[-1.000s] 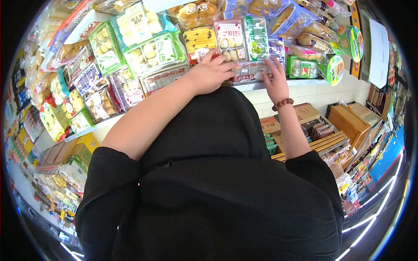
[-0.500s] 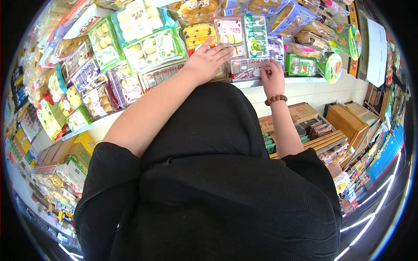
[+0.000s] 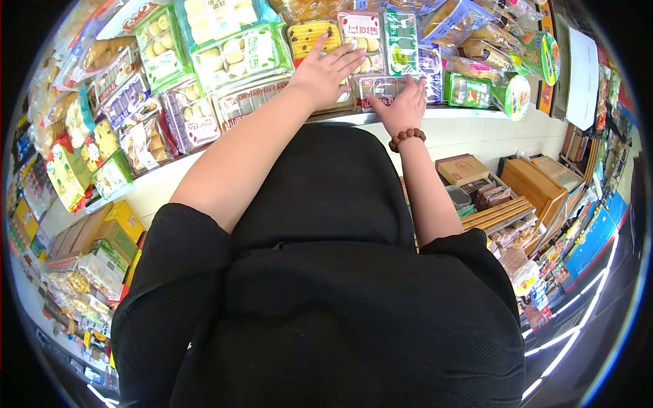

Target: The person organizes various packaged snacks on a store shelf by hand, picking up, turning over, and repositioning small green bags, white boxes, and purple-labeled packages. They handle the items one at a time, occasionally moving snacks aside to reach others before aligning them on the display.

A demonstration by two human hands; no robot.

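My left hand [image 3: 325,76] lies spread over the front packs on the shelf. Its fingertips reach the yellow dotted cake pack [image 3: 305,45] and the red-and-white labelled pack [image 3: 360,27] beside it. My right hand [image 3: 404,107], with a brown bead bracelet [image 3: 408,138] at the wrist, is open, fingers stretched forward. It rests on or just over a clear pack with red print, a yam cake pack [image 3: 371,87], at the shelf edge. A green-and-clear tray pack [image 3: 401,42] and a purple-printed pack [image 3: 430,66] sit just beyond the fingers. Neither hand grips anything.
Green-labelled cake packs [image 3: 241,58] fill the left shelf. Bagged breads [image 3: 454,26] and a small green box pack [image 3: 469,91] lie to the right. The metal shelf edge [image 3: 462,112] runs in front. Cartons [image 3: 462,169] and a wooden box [image 3: 534,187] stand below right.
My right hand has gone from curled fingers to spread ones and shifted left over the yam cake pack. My left hand stays spread in nearly the same place. The view has shifted slightly.
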